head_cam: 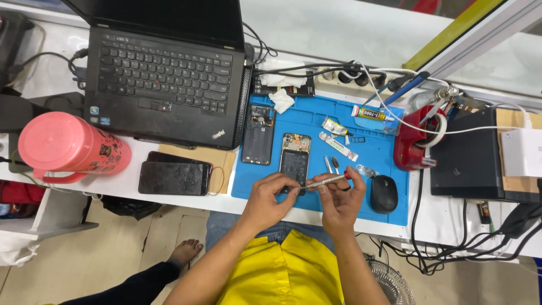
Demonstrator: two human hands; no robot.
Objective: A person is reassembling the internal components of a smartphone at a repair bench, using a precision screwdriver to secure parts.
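My left hand (270,199) pinches the tip end of a slim metal screwdriver (326,181), and my right hand (340,201) grips its shaft near the red-capped end. Both hands hover over the near edge of the blue work mat (307,118). Just beyond my left hand lies an opened phone (295,160) with its insides showing. A second opened phone body (259,134) lies to its left on the mat.
A black laptop (164,73) sits at the left, a pink bottle (68,145) further left, and two dark phones (174,175) lie below the laptop. A black mouse (384,194), red tape dispenser (415,138), glue tube (370,113), small tools and cables occupy the right.
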